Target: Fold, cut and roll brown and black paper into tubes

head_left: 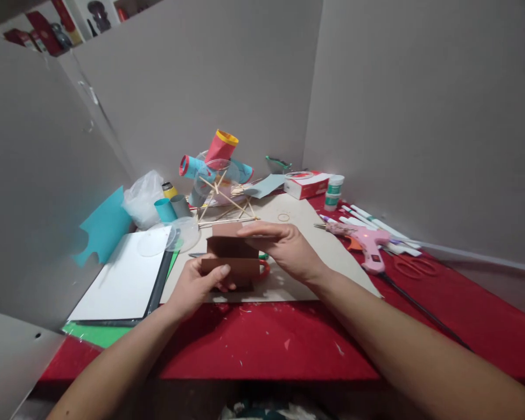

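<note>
A folded piece of brown card is held between my two hands over the beige board. My left hand grips its near panel, thumb in front and fingers behind. My right hand is closed on the far upper panel, its fingers stretched along the top edge. Scissors with an orange-red handle lie partly hidden behind the card. Just beyond stands a model of wooden sticks and clear discs, with red and blue paper tubes on top.
A pink glue gun with a black cord, red scissors and white sticks lie at right. White tubs and a red-white box stand behind. White paper, blue card and a plastic bag are at left.
</note>
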